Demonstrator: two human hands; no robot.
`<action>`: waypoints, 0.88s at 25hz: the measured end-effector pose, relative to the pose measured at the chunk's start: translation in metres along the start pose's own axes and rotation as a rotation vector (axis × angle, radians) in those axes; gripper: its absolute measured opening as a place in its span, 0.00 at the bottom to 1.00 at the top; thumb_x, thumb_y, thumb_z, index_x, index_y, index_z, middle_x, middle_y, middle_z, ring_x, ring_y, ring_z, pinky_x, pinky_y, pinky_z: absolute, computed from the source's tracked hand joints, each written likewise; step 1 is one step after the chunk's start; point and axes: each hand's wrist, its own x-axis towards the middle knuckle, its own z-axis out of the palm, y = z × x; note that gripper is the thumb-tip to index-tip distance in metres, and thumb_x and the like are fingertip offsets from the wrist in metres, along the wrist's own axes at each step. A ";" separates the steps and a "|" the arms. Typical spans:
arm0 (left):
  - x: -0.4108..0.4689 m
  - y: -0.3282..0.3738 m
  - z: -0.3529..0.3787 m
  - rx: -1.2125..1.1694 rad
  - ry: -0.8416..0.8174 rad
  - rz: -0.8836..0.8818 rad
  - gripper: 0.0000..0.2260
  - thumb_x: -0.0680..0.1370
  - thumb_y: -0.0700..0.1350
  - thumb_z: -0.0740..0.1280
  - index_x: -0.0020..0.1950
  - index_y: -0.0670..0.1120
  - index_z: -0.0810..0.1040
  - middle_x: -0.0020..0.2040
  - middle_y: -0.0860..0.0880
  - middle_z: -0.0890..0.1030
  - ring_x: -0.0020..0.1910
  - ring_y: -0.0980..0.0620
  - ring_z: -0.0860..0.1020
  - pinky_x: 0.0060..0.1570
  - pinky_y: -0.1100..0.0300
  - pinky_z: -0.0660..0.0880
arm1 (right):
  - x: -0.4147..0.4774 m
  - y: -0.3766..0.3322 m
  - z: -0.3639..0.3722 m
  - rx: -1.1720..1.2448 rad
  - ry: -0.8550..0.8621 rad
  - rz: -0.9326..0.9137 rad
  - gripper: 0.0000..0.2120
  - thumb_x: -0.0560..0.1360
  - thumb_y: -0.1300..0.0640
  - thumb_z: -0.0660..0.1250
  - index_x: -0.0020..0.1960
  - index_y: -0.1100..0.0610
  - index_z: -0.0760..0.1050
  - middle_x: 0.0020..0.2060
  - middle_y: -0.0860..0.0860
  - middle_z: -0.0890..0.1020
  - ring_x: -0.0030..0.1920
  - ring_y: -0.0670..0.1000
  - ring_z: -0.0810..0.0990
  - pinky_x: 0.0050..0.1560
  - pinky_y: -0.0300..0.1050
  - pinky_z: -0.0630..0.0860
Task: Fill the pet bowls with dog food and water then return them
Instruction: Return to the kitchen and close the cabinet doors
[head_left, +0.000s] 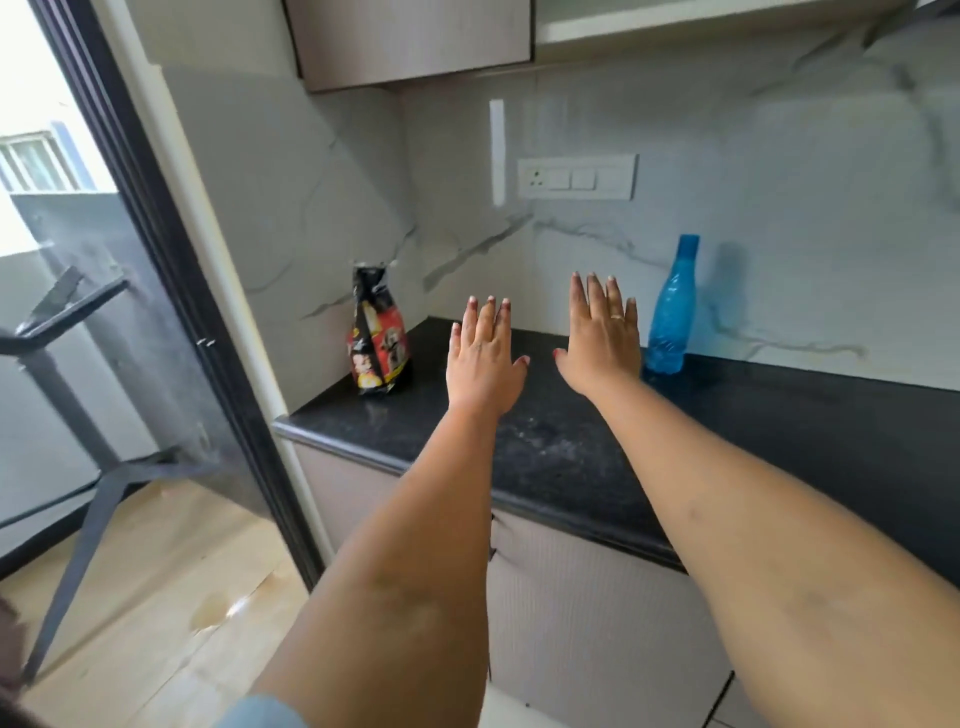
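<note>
Head view: both hands, left hand (485, 358) and right hand (602, 343), hover flat and empty, food bag (378, 340) left, bottle (670, 312) right, so probably grab bowls first.

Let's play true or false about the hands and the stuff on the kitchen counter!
1. The blue bottle stands upright on the black counter. True.
2. The left hand grips the dog food bag. False: it is open and empty; the bag stands apart, to its left.
3. The right hand wears a ring. True.
4. A pet bowl sits on the counter. False: no bowl is in view.
</note>
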 end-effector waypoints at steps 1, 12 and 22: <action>0.014 0.006 -0.004 -0.016 0.028 0.035 0.33 0.82 0.53 0.58 0.81 0.47 0.44 0.81 0.48 0.46 0.79 0.48 0.39 0.77 0.50 0.42 | 0.010 0.004 -0.007 -0.010 0.038 0.024 0.43 0.76 0.51 0.66 0.78 0.56 0.40 0.79 0.55 0.47 0.78 0.57 0.43 0.76 0.55 0.42; 0.183 -0.002 -0.073 -0.057 0.346 0.357 0.30 0.83 0.51 0.55 0.80 0.48 0.44 0.81 0.48 0.45 0.79 0.47 0.39 0.76 0.50 0.38 | 0.145 -0.042 -0.052 -0.054 0.436 0.185 0.42 0.76 0.51 0.66 0.79 0.54 0.41 0.79 0.55 0.47 0.78 0.57 0.42 0.76 0.55 0.42; 0.263 -0.018 -0.105 -0.180 0.471 0.413 0.30 0.82 0.50 0.57 0.80 0.47 0.46 0.81 0.48 0.47 0.80 0.47 0.41 0.77 0.48 0.42 | 0.210 -0.058 -0.085 -0.199 0.575 0.191 0.44 0.73 0.56 0.68 0.79 0.55 0.44 0.78 0.56 0.51 0.78 0.57 0.45 0.75 0.56 0.44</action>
